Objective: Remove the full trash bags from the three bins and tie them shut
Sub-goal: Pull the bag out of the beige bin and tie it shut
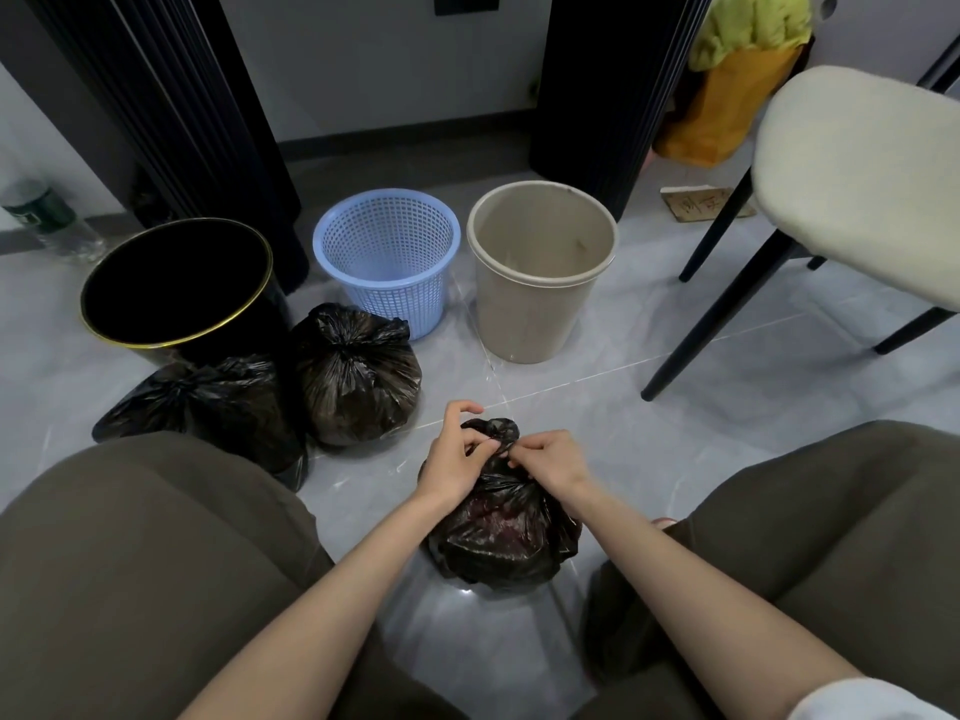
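Note:
Three bins stand in a row on the floor with no bags in them: a black bin with a gold rim (179, 291), a blue mesh basket (388, 257) and a beige bin (540, 267). Two black trash bags with gathered tops lie in front of the black bin (208, 402) and the basket (358, 376). A third black trash bag (498, 527) sits on the floor between my knees. My left hand (457, 454) and my right hand (550, 459) both pinch its twisted neck at the top.
A cream-seated chair (857, 174) with black legs stands at the right. A plastic bottle (47, 215) lies at the far left. Dark ribbed columns rise behind the bins. An orange and yellow bag (737, 85) rests at the back right. My knees frame the grey tiled floor.

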The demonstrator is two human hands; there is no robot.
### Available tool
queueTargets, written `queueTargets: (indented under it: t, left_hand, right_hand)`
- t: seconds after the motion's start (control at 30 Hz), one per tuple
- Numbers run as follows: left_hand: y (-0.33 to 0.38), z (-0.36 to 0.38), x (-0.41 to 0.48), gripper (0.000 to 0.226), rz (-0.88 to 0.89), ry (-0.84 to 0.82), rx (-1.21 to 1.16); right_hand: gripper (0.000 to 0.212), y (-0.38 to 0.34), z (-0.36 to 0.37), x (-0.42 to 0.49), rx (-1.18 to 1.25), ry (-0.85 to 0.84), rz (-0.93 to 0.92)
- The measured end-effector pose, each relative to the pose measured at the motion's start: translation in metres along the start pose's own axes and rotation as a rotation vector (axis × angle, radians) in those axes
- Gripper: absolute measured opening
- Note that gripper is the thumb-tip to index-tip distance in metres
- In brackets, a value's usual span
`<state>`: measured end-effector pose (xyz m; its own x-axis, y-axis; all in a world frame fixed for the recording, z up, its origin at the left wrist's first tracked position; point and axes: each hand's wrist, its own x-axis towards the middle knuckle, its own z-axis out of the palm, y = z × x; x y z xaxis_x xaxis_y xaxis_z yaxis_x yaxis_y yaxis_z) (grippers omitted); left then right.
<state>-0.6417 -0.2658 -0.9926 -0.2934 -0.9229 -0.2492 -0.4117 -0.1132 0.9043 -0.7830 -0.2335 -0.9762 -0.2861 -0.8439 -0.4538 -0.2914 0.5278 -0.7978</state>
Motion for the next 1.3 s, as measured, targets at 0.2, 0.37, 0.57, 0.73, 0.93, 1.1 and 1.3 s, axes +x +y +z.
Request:
queueTargets:
  t: [0.2, 0.37, 0.57, 0.73, 0.93, 1.1, 1.3]
  left_hand:
    - [0.001, 0.0, -0.001, 0.034, 0.056, 0.041, 0.135]
    - [0.008, 0.001, -0.002, 0.027, 0.088, 0.044, 0.193]
    - [0.008, 0.002, -0.004, 0.034, -0.056, -0.018, 0.069]
    - [0.003, -0.007, 0.003, 0.02, -0.229, -0.056, -0.036]
    - [0.013, -0.01, 0.006, 0.011, -0.409, -0.038, -0.324]
    - [0.015, -0.012, 0.0, 0.025, -0.419, -0.143, -0.311]
    - [0.018, -0.016, -0.01, 0.023, -0.398, -0.346, -0.333]
  right_hand:
    - [0.014, -0.01, -0.005, -0.005, 0.196, -0.133, 0.058]
    - [0.018, -0.008, -0.006, -0.005, 0.264, -0.158, 0.038]
    - [0.025, -0.005, -0.007, 0.011, 0.587, -0.152, 0.269]
    - [0.028, -0.008, -0.014, 0.005, 0.274, -0.312, 0.092]
    - [0.028, -0.011, -0.02, 0.005, -0.736, -0.136, -0.595]
    - [0.027, -0.004, -0.013, 0.004, -0.674, -0.06, -0.61]
    - [0.023, 0.001, -0.009, 0.004, -0.503, -0.126, -0.526]
